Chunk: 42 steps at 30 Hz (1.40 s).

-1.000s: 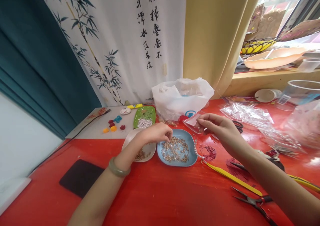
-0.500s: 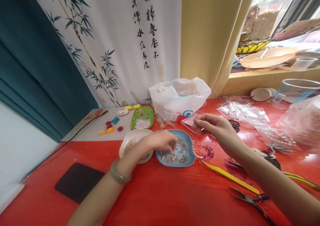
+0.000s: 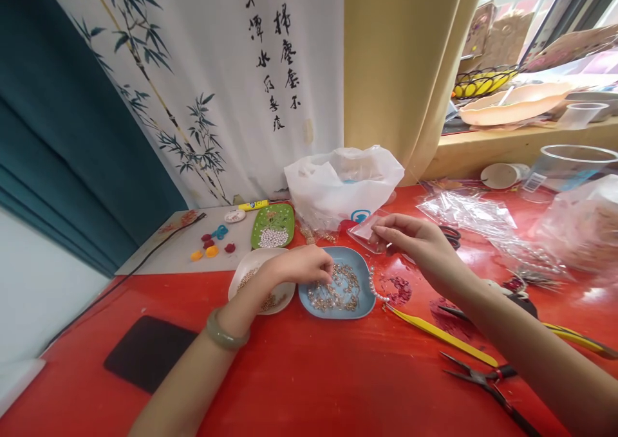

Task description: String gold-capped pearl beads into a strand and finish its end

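My left hand (image 3: 309,266) is over the left side of the blue tray (image 3: 369,305), fingers closed together and curled down. Whatever its fingertips hold, if anything, is hidden. Small gold and clear beads or findings (image 3: 345,289) lie scattered in this tray. To the right, my right hand (image 3: 410,234) pinches a small clear plastic bag (image 3: 363,234) between thumb and fingers, behind the tray's right edge. A white tray (image 3: 236,276) of gold beads sits under my left wrist. A string of pearl beads (image 3: 373,286) curves along the right of the blue tray.
A green tray (image 3: 291,215) of white beads and a white plastic bag (image 3: 318,183) stand at the back. Yellow tweezers (image 3: 444,337) and pliers (image 3: 477,376) lie front right, near my right forearm. A dark flat object (image 3: 149,353) lies left; clear packaging (image 3: 468,212) lies back right.
My left hand has drawn slightly left and up within the blue tray, its fingers still closed. My right hand keeps its pinch on the plastic bag. The whole view has shifted slightly.
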### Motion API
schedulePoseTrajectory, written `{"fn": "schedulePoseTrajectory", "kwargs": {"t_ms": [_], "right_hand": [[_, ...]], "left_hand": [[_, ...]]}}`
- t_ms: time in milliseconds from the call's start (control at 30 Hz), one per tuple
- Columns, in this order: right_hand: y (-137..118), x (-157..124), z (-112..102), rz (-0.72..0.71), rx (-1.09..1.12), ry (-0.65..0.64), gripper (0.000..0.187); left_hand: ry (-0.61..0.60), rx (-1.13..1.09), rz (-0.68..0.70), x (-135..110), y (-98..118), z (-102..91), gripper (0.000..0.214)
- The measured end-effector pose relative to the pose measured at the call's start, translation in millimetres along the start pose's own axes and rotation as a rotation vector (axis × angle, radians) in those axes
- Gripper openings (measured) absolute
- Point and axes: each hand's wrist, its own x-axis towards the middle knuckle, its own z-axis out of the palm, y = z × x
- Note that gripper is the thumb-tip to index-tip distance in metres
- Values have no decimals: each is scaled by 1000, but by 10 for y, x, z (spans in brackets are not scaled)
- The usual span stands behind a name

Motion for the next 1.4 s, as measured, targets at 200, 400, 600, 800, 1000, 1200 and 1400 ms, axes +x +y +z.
{"fn": "schedulePoseTrajectory", "kwargs": {"t_ms": [200,400,600,800,1000,1200,1400], "right_hand": [[4,-8,2,1,0,-11,18],[15,-3,-4,-1,10,-12,18],[11,-10,-7,5,9,-11,17],[-6,-5,2,21,-33,-1,18],[-49,-7,12,22,-39,2,18],[-29,-3,22,10,-59,-8,19],[35,6,19,19,-25,-25,18]], "left_hand": [[-4,-10,-5,-4,-24,-12,5],[66,-49,31,-35,-79,-46,9],[192,19,-65,-44,-176,-68,19],[131,61,-45,10,-255,0,15],[144,84,-40,8,-231,-14,15],[70,-13,49,31,-157,32,11],[45,-41,79,80,-144,110,8]]}}
